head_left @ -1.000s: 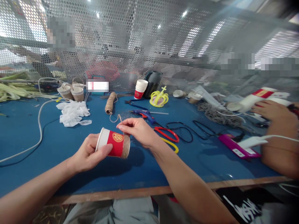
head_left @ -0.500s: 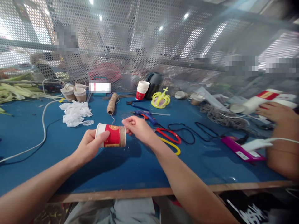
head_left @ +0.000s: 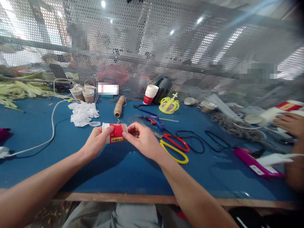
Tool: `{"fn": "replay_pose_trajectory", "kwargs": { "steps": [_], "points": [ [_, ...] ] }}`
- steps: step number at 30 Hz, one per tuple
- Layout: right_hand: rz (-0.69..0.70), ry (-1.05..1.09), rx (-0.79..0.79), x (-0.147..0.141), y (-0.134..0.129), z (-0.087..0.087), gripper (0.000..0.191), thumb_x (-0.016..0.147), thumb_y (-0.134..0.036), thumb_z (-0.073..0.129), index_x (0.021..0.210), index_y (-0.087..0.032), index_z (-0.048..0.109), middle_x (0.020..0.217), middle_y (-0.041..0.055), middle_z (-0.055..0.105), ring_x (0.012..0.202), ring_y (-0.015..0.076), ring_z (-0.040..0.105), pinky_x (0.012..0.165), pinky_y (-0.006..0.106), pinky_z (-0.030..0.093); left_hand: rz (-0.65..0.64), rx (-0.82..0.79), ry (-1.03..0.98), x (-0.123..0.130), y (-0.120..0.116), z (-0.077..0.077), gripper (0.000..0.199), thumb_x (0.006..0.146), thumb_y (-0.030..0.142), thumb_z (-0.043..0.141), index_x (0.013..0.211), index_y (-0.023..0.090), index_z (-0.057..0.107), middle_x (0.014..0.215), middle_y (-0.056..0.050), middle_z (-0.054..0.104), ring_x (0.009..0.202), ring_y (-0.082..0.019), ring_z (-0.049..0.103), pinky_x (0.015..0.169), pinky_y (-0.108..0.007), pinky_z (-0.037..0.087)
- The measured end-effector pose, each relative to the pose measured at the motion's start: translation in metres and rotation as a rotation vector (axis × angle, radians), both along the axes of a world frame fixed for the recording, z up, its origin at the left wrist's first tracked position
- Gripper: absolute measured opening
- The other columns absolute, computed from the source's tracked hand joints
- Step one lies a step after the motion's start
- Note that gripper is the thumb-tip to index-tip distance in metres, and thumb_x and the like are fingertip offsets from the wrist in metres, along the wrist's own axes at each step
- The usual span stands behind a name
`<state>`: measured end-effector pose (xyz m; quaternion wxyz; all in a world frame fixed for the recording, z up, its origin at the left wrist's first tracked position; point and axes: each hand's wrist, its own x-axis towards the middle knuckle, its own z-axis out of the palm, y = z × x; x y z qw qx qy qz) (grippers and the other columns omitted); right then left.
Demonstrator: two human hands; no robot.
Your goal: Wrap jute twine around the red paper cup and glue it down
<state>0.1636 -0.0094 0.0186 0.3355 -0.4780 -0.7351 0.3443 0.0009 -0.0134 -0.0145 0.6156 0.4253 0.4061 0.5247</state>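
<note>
A red and white paper cup (head_left: pixel 115 133) lies sideways in front of me, its base end to the right and bound with a band of brown twine. My left hand (head_left: pixel 98 139) is closed around the rim end, thumb on top. At the base my right hand (head_left: pixel 143 137) is closed, its thumb pressing the twine band and its fingers curled behind the end, partly hidden. From the cup, a strand leads back to a twine roll (head_left: pixel 119 107) on the table.
To the right lie scissors (head_left: pixel 177 147), a blue glue gun (head_left: pixel 153 121) and a purple power strip (head_left: pixel 257 163). Behind stand stacked cups (head_left: pixel 150 94) and a yellow crown-shaped piece (head_left: pixel 169 104). White gloves (head_left: pixel 83 112) lie left. Another person's hand (head_left: pixel 289 123) is at far right.
My right thumb has come onto the twine band, with the fingers now closer around the cup's base. The cup has turned slightly, and the whole view has shifted.
</note>
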Motion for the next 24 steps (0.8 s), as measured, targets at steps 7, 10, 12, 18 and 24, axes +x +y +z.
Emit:
{"fn": "replay_pose_trajectory", "kwargs": {
  "steps": [7, 10, 12, 18, 24],
  "points": [
    [0.024, 0.187, -0.170, 0.003, 0.004, -0.002, 0.018, 0.075, -0.035, 0.054, 0.072, -0.017, 0.050, 0.063, -0.0012, 0.054, 0.056, 0.0095, 0.050, 0.055, 0.024, 0.040, 0.008, 0.097, 0.136, -0.003, -0.001, 0.003, 0.033, 0.070, 0.041, 0.060, 0.074, 0.009, 0.066, 0.058, -0.002, 0.065, 0.055, -0.013, 0.054, 0.057, -0.023, 0.042],
    [0.079, 0.311, -0.306, 0.008, 0.008, -0.002, 0.020, 0.075, -0.035, 0.054, 0.070, -0.017, 0.049, 0.060, -0.0023, 0.052, 0.053, 0.0083, 0.047, 0.052, 0.023, 0.038, -0.005, 0.209, 0.226, -0.006, -0.003, 0.005, 0.028, 0.070, 0.038, 0.061, 0.062, 0.011, 0.064, 0.059, -0.001, 0.064, 0.055, -0.011, 0.052, 0.057, -0.023, 0.042],
    [0.101, 0.305, -0.277, 0.011, 0.008, 0.002, 0.019, 0.074, -0.034, 0.055, 0.069, -0.017, 0.048, 0.060, -0.0028, 0.051, 0.053, 0.0080, 0.046, 0.052, 0.023, 0.038, -0.057, 0.214, 0.196, -0.007, -0.002, 0.007, 0.026, 0.068, 0.036, 0.064, 0.060, 0.011, 0.064, 0.060, -0.001, 0.065, 0.055, -0.011, 0.052, 0.058, -0.022, 0.043],
    [0.246, -0.009, 0.085, 0.016, -0.010, 0.023, 0.010, 0.077, -0.024, 0.054, 0.069, -0.018, 0.050, 0.066, -0.0025, 0.052, 0.060, 0.0093, 0.046, 0.060, 0.023, 0.038, -0.245, -0.197, -0.252, -0.010, 0.004, 0.019, 0.031, 0.064, 0.039, 0.066, 0.074, 0.010, 0.067, 0.068, -0.007, 0.068, 0.057, -0.014, 0.059, 0.057, -0.024, 0.047],
    [0.342, -0.194, 0.058, 0.018, -0.011, 0.025, 0.010, 0.078, -0.024, 0.054, 0.069, -0.018, 0.054, 0.069, -0.0014, 0.056, 0.063, 0.0108, 0.049, 0.061, 0.024, 0.039, -0.257, -0.157, -0.121, -0.010, 0.001, 0.017, 0.026, 0.060, 0.034, 0.072, 0.067, 0.010, 0.066, 0.060, -0.004, 0.066, 0.051, -0.011, 0.056, 0.051, -0.020, 0.042]
  ]
}}
